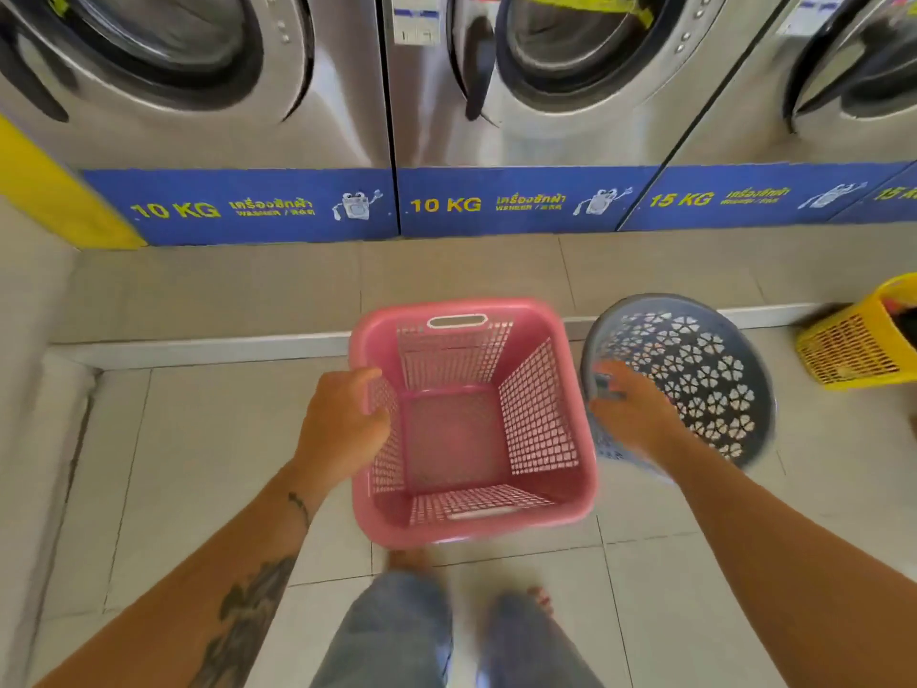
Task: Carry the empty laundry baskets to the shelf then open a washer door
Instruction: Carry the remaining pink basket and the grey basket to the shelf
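An empty pink square laundry basket (461, 439) hangs in front of me above the tiled floor. My left hand (342, 419) grips its left rim, thumb over the edge. To its right is an empty round blue-grey basket (694, 379) with flower-shaped holes, tilted toward me. My right hand (627, 404) grips that basket's near-left rim. Steel front-load washers stand in a row ahead; the middle washer door (565, 47) and the left washer door (163, 47) are both closed.
A yellow basket (858, 340) holding dark items sits on the floor at the right edge. A low raised step (198, 347) runs along the washers' base. A yellow panel (44, 191) and a wall stand at the left. My legs and feet show below.
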The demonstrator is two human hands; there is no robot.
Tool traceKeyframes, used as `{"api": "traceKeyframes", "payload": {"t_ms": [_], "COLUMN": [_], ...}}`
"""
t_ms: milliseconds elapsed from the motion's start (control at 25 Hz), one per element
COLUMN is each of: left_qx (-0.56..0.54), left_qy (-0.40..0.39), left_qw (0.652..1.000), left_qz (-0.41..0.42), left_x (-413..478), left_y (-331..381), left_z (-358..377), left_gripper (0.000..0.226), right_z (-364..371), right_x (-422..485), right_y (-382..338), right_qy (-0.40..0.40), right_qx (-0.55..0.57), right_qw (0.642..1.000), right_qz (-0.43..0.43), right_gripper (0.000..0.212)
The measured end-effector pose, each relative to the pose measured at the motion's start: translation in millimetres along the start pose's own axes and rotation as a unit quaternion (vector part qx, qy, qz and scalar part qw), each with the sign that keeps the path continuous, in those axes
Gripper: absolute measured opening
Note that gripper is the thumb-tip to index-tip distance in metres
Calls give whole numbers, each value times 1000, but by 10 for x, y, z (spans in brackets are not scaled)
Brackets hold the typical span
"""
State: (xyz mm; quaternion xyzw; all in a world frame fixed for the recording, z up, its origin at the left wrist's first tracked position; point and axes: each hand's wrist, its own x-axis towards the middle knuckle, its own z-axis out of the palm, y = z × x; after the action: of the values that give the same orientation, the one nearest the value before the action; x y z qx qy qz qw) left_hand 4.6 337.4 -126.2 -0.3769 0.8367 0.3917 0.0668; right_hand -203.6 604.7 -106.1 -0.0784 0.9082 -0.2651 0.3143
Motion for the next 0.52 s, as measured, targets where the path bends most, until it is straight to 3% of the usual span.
{"api": "traceKeyframes", "payload": {"t_ms": [80,280,520], "left_qx": [20,85,60], "left_qy": [-22,33,75], "left_qw": [999,986,994], "left_qz": [-36,-140,-58], "left_x": [333,635,645], "left_y": [-296,-783,-1243], "left_z": [241,869,1313], "left_gripper": [47,68,65], "right_z": [226,763,1079], "right_x": [301,889,1089], "right_y": [98,559,918], "right_qy": [-10,-8,-3], "right_qx": [-27,-106,-92], "right_qw": [999,994,996], "right_qz": [16,7,-2], "right_gripper": [60,73,79]}}
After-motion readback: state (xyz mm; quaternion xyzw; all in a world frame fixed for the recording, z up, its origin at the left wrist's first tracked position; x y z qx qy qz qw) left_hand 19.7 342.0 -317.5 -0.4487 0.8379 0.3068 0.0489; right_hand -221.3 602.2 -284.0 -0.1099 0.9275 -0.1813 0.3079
